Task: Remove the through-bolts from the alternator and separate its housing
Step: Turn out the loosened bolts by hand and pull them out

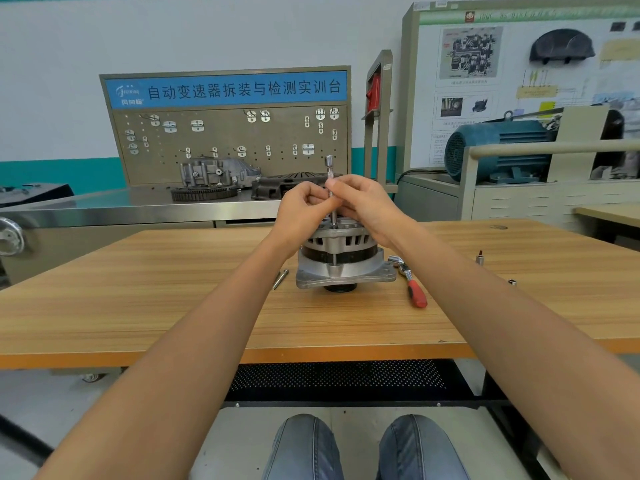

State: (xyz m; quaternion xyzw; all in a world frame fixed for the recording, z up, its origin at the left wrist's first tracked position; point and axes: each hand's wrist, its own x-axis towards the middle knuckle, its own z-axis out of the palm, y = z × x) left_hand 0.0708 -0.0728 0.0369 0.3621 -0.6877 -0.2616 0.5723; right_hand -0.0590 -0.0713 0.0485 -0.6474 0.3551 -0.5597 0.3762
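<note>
Presently we pinched the extension with both hands, left and right, upright over the alternator; ratchet at 3 o'clock. Keeping it plumb seemed best.

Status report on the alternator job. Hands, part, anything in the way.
Left hand and right hand both pinch the extension bar, upright on the alternator. Housing not split. One bolt out, left of it. Ratchet lies right, apart.

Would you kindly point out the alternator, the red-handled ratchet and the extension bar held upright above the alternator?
alternator (341, 268): head view, on its silver lower housing.
red-handled ratchet (415, 293): head view, on the red grip.
extension bar (329, 164): head view, on its top end above the fingers.
</note>
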